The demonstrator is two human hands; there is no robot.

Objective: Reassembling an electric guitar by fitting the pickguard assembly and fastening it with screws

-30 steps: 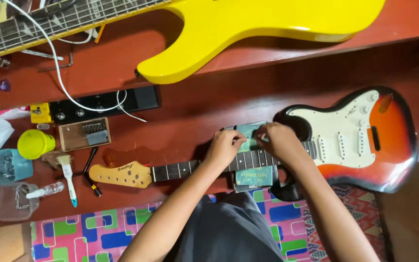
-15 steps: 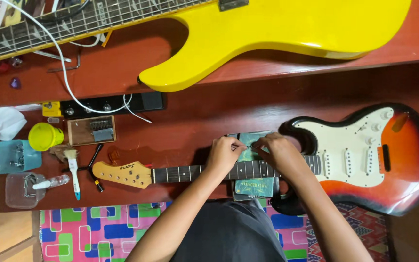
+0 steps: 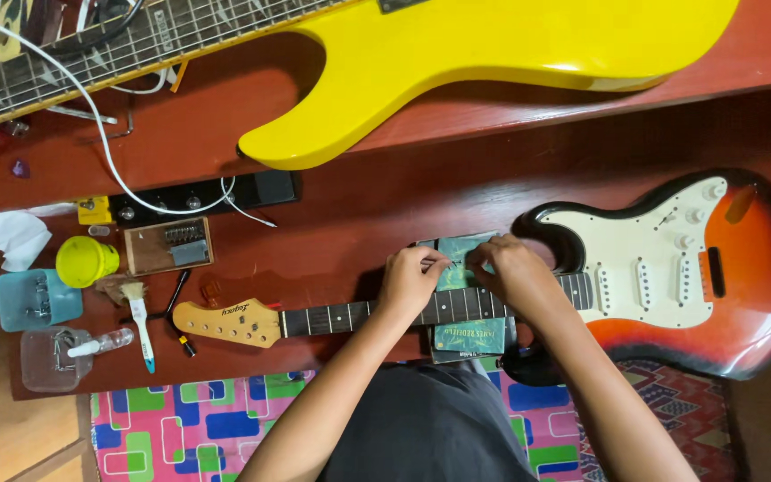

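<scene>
A sunburst electric guitar with a white pickguard lies across the red-brown table, its neck running left to a pale headstock. My left hand and my right hand rest side by side on the upper neck. Both pinch a green cloth-like pad that lies over the fretboard. A green booklet sits under the neck at the table's near edge.
A yellow guitar lies across the back. At the left are a black strip with knobs, a small brown box, a yellow cap, a brush, two plastic tubs and a tissue. A patterned mat covers the floor.
The view has shifted, so everything sits further right and lower. My hands stay on the neck with the green pad and have barely moved.
</scene>
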